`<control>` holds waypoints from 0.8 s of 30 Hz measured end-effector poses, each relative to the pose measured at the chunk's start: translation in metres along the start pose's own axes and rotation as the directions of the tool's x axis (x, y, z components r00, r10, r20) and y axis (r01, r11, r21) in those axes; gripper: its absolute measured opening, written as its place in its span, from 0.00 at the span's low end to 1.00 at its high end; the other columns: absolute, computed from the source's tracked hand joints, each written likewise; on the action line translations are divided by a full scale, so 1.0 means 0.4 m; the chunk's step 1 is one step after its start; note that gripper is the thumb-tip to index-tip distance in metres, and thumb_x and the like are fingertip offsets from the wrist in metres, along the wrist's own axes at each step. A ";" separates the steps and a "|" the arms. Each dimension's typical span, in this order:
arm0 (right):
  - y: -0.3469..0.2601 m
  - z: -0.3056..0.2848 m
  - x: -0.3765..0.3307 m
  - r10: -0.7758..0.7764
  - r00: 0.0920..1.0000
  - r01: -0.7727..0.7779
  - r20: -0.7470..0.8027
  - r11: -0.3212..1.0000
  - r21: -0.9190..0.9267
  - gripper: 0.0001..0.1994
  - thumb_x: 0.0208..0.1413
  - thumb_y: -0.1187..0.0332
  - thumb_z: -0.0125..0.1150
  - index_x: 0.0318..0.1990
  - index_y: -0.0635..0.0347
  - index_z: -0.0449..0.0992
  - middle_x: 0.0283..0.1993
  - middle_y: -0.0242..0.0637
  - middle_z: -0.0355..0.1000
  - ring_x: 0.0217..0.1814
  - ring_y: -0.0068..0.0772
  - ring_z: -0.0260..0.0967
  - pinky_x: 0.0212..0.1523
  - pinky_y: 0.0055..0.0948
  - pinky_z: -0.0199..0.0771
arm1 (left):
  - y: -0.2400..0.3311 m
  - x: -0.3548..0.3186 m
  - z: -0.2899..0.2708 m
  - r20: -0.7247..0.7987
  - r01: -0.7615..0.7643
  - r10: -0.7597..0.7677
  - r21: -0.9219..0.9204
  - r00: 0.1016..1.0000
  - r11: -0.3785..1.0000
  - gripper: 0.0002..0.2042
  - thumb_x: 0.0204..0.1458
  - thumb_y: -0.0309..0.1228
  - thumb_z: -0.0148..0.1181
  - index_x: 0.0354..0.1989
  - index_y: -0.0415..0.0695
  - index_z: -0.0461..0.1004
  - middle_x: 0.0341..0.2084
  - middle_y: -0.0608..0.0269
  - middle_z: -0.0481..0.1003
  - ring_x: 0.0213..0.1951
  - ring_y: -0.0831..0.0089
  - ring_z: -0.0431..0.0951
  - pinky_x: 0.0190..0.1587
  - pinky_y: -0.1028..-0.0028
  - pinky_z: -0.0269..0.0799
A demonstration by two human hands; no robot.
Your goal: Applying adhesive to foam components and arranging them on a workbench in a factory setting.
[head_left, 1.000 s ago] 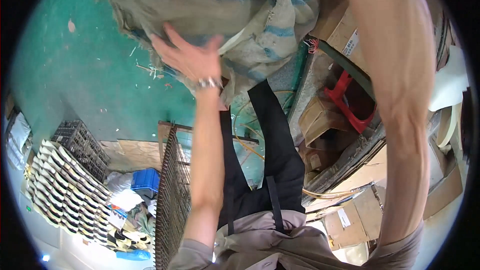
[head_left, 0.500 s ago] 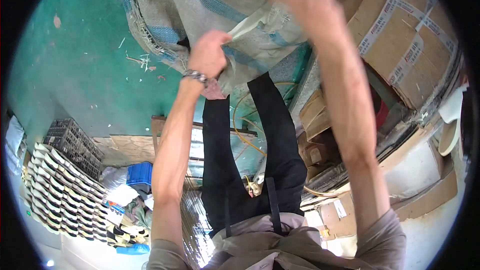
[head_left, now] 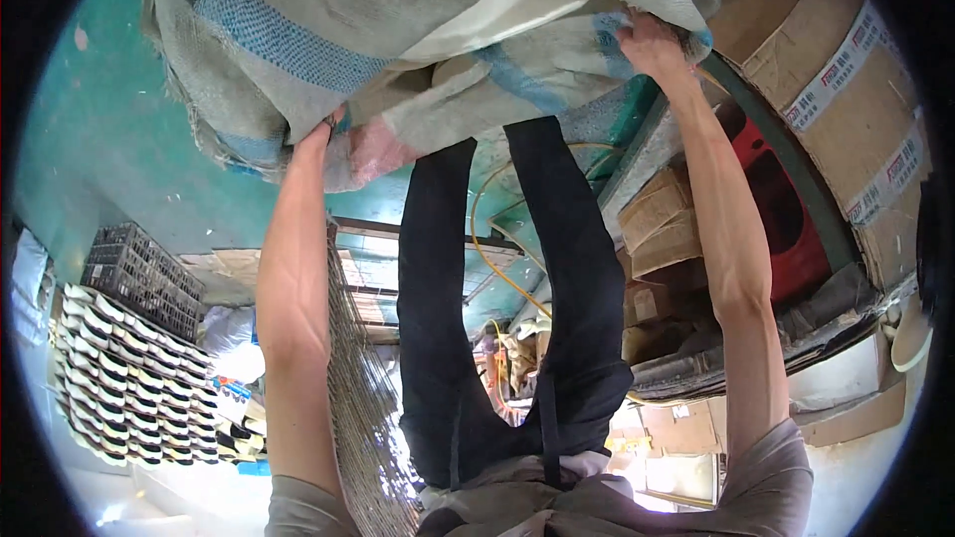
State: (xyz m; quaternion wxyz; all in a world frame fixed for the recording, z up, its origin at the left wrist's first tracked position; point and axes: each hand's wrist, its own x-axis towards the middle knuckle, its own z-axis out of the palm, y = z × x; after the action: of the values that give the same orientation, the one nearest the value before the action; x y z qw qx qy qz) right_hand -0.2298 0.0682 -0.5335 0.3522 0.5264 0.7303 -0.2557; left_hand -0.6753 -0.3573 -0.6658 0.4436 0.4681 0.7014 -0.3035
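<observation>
A large woven sack (head_left: 298,0), grey-beige with blue stripes and frayed edges, fills the top of the view in loose folds. My left hand (head_left: 316,134) grips its near edge on the left, the fingers mostly hidden in the cloth beside a pinkish patch. Farther right, my right hand (head_left: 657,48) is closed on the sack's right edge, its fingertips tucked into the fabric. Between the two hands the cloth hangs stretched, with a pale smooth strip (head_left: 507,10) across a fold. What lies inside the sack is hidden.
Taped cardboard boxes (head_left: 846,89) stack at the right, with a red panel (head_left: 786,209) beside them. A yellow hose (head_left: 482,244) curves over the green floor (head_left: 99,139) around my legs. At the left stand a dark plastic crate (head_left: 142,273) and rows of white-and-black shoe-like pieces (head_left: 134,378).
My right hand has come down and right onto the sack's edge. My left hand has moved left and its grip is now in the cloth. The sack is spread wider and raised.
</observation>
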 end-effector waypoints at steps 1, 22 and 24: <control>-0.012 0.019 0.002 -0.066 0.993 0.068 -0.095 0.998 0.019 0.24 0.59 0.57 0.53 0.61 0.55 0.67 0.60 0.51 0.69 0.65 0.53 0.63 0.63 0.46 0.65 | 0.021 0.043 0.012 0.002 -0.010 0.010 -0.022 1.000 1.000 0.22 0.59 0.37 0.48 0.59 0.39 0.70 0.58 0.46 0.72 0.59 0.53 0.73 0.63 0.58 0.65; -0.110 0.192 0.199 -0.003 0.999 -0.040 0.040 -0.011 0.999 0.20 0.49 0.68 0.73 0.50 0.59 0.76 0.49 0.36 0.76 0.54 0.32 0.71 0.57 0.30 0.67 | -0.025 0.242 0.214 -0.072 -0.076 0.053 -0.368 0.996 0.927 0.23 0.59 0.38 0.51 0.61 0.39 0.68 0.59 0.48 0.71 0.59 0.55 0.72 0.63 0.59 0.65; -0.121 0.185 0.195 0.043 0.999 0.023 -0.023 -0.018 1.000 0.21 0.48 0.68 0.73 0.51 0.58 0.75 0.49 0.35 0.76 0.53 0.31 0.71 0.56 0.30 0.68 | -0.024 0.277 0.185 -0.078 -0.085 0.060 -0.386 0.995 0.919 0.24 0.59 0.38 0.51 0.61 0.39 0.67 0.59 0.48 0.71 0.59 0.55 0.72 0.64 0.59 0.65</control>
State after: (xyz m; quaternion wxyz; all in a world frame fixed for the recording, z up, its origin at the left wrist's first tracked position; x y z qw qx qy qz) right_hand -0.2728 0.0440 -0.6404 -0.1439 0.6310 0.3337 -0.6854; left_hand -0.6779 -0.3801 -0.7975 0.5156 0.4062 0.7437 -0.1265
